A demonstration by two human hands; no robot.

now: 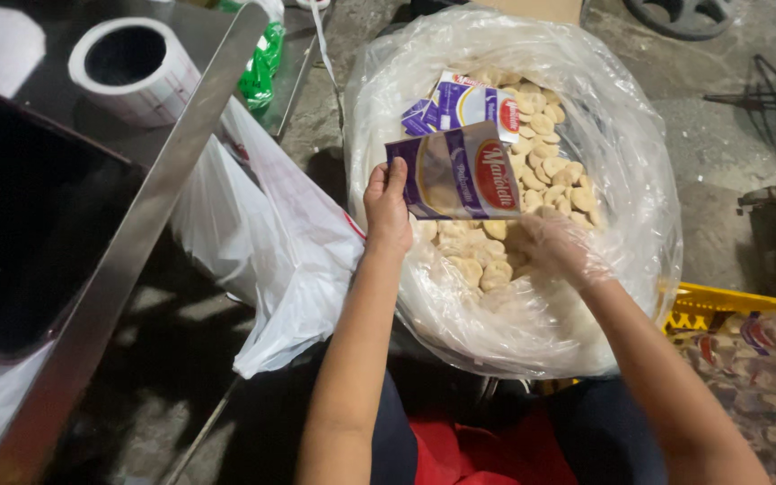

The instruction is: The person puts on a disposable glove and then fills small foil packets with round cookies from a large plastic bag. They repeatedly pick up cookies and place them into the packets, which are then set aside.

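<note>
Filling step: left hand [386, 208] pinching pouch [456, 172] open, gloved right hand [554, 244] closed on biscuits [550, 171]; next, tipping them in.

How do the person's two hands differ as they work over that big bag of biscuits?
The left hand is bare, while the right hand wears a thin clear plastic glove. The left hand grips a purple-and-white pouch by its edge, held above the biscuits; the right hand reaches down among them. Both are over the large clear plastic bag.
</note>
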